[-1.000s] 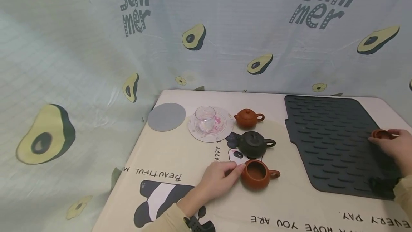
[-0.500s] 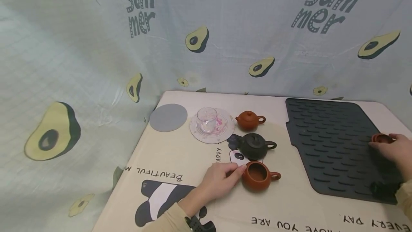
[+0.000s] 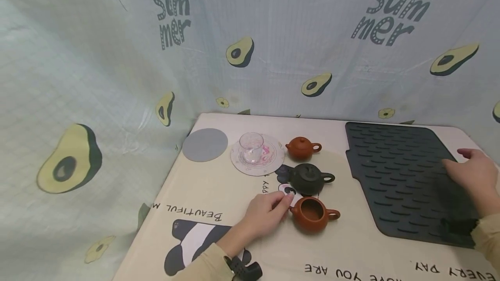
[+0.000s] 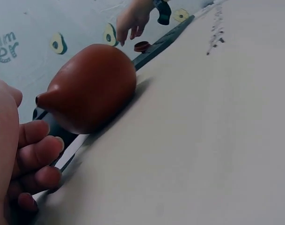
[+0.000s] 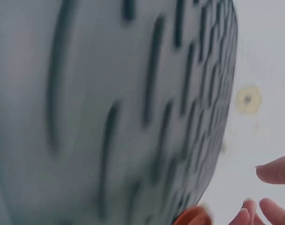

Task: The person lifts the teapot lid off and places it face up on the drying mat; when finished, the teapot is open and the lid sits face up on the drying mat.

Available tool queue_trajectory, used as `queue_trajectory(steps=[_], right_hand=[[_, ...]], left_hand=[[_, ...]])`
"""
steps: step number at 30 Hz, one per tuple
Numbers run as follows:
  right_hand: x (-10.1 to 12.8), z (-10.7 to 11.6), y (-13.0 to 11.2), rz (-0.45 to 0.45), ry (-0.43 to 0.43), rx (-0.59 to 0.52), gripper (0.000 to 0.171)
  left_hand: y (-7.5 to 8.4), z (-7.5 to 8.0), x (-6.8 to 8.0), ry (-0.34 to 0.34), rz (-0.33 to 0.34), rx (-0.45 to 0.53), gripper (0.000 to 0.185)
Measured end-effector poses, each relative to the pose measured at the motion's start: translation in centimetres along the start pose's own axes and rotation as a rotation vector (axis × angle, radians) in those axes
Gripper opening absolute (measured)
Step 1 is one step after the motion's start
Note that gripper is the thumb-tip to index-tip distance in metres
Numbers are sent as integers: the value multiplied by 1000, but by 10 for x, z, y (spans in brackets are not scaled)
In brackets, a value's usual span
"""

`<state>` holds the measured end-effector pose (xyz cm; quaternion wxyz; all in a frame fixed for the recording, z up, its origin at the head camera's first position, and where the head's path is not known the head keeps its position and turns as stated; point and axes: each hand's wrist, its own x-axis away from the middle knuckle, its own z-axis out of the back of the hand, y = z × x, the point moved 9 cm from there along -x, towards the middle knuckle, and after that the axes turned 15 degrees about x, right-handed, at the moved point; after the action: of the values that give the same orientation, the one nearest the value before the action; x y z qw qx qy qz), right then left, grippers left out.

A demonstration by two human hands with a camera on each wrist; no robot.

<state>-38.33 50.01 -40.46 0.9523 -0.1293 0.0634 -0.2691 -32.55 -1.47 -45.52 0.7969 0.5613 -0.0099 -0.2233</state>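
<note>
A reddish-brown teapot [image 3: 310, 214], without its lid, stands on the table with its handle to the right. My left hand [image 3: 266, 214] is beside its spout, fingers loosely bent and holding nothing; in the left wrist view a gap shows between the fingertips [image 4: 41, 152] and the teapot [image 4: 93, 89]. At the right, my right hand [image 3: 474, 177] hovers over the dark ridged mat [image 3: 398, 177], thumb and fingers spread apart. Below its fingers, a small reddish-brown teapot lid [image 4: 142, 46] lies on the mat; the hand hides it in the head view.
Behind the lidless teapot stand a black teapot [image 3: 307, 179] and a smaller reddish-brown teapot [image 3: 301, 148], both lidded. A clear glass cup [image 3: 251, 147] sits on a round patterned coaster [image 3: 273, 164]. Left of it lies a grey disc [image 3: 205, 145]. A printed curtain [image 3: 273, 47] hangs behind the table.
My right hand has let go of the lid and lifted off it, fingers spreading. My left fingers have come slightly away from the lidless teapot. The head view has shifted a little.
</note>
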Motion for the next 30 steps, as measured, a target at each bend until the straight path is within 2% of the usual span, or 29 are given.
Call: queue_trajectory(steps=[4, 10, 13, 22, 26, 30], right_hand=[[14, 9, -37, 111, 59, -16, 62], [43, 8, -95, 391, 97, -83, 58], [61, 4, -124, 477, 107, -82, 56], [122, -3, -202, 652, 71, -108, 52], [143, -9, -228, 718, 33, -121, 49], [156, -18, -246, 747, -39, -126, 46]], left_hand=[[-3, 9, -9, 51, -1, 17, 45], [-11, 16, -29, 123, -17, 6, 43], [-15, 17, -37, 152, -9, 8, 44], [-21, 19, -62, 253, 19, 7, 45], [-21, 20, -69, 285, 39, 7, 45], [-19, 24, -71, 333, 50, 9, 45]])
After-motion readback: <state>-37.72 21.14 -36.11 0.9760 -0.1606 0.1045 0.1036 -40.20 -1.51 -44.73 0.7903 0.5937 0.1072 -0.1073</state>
